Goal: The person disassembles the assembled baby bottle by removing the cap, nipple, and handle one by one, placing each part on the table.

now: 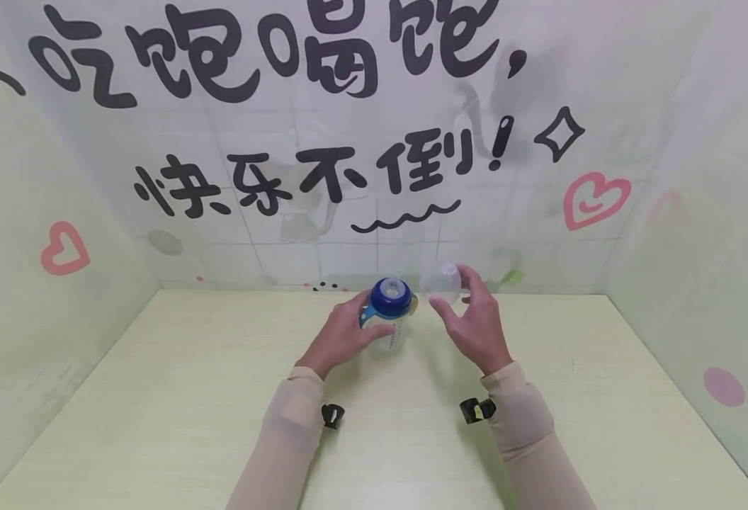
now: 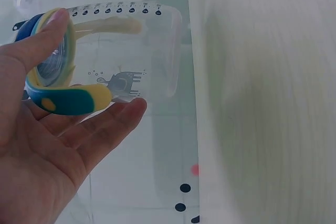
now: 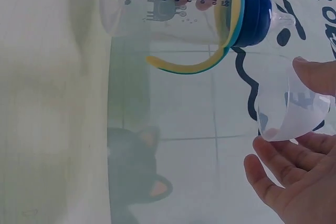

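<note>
My left hand (image 1: 347, 331) grips a clear baby bottle (image 1: 389, 333), its thumb and fingers around the body near the handle. A blue collar (image 1: 391, 299) and a clear teat (image 1: 394, 285) top the bottle, which has teal and yellow side handles (image 2: 68, 102). Measuring marks and a grey elephant print show on its wall in the left wrist view. Beside the teat, my right hand (image 1: 476, 322) pinches a translucent dome-shaped cap (image 3: 294, 103) between thumb and fingers. The cap is apart from the bottle, its open rim facing toward the teat side in the right wrist view.
The pale wooden table (image 1: 221, 397) lies under both hands. Behind it stands a white printed sheet (image 1: 272, 262) with black lettering, and further sheets rise at the left and right. Black wrist straps (image 1: 332, 416) show at both forearms.
</note>
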Available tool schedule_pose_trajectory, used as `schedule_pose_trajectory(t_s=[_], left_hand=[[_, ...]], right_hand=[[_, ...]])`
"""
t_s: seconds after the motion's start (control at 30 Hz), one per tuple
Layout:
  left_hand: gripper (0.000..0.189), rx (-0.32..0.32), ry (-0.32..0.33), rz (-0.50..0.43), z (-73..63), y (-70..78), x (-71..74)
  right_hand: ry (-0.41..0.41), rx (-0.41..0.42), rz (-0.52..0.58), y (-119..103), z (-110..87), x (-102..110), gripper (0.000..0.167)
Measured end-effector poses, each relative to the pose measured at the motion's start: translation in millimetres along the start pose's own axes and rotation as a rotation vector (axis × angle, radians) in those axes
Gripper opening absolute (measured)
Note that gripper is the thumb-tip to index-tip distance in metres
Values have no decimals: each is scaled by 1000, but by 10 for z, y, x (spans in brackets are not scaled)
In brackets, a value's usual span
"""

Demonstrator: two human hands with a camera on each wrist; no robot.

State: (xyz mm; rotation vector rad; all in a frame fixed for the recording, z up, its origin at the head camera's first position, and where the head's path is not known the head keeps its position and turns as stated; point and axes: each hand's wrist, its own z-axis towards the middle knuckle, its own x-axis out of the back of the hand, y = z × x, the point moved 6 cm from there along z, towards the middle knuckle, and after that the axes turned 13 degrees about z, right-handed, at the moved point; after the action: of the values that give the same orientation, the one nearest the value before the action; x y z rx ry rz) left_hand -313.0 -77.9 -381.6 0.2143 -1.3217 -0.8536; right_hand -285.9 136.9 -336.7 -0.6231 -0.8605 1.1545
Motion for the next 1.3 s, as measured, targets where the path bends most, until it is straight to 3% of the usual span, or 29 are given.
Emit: schedule_pose_trajectory(t_s=[0.63,1.3], left_hand=[[70,24,25,14,-14,-76,86],[69,28,31,27,-10,-110,112]], right_hand=[[-163,-149,-175,398,-89,-172,60],[-329,-260,-211,577,-242,-465,59]])
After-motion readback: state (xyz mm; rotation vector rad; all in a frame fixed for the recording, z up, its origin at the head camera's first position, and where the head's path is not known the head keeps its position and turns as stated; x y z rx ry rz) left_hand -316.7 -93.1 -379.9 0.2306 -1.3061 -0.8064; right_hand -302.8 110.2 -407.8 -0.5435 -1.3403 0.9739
